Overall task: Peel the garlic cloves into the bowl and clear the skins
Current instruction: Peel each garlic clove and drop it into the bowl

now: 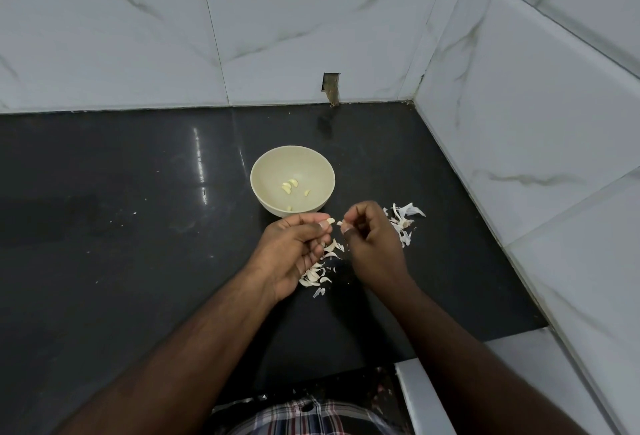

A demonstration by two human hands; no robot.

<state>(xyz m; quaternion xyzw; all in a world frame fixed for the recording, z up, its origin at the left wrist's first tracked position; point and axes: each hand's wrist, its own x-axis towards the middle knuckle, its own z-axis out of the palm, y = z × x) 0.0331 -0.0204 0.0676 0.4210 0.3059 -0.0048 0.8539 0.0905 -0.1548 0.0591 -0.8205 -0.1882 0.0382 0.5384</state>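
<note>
Mid-peel, just near-side of the bowl. The left hand pinches a garlic clove between thumb and forefinger, its tip poking out toward the right hand. The right hand pinches a scrap of skin at its fingertips, a small gap from the clove.

How to do this step well, my read:
- Keep the clove pinned low in the left fingers so the skin end stays exposed.
- Pull the skin along the clove's length, not across, so it comes off in one strip.
- Work above the skins already lying near-side of the bowl, not over the bowl, so flakes don't fall in with the peeled cloves.
- Check the clove is fully bare, then drop it in the bowl.

Fingers: left ones curled and clamped on the clove, the lower ones folded in; can't tell if they hold anything more. Right thumb and forefinger closed on the skin scrap, the rest loosely curled.

Bowl sits on the dark worktop with four or so peeled cloves inside. Loose skins lie near-side of the bowl under the hands; a second skin pile lies right of the bowl, beyond the right hand. Skins not cleared yet.
</note>
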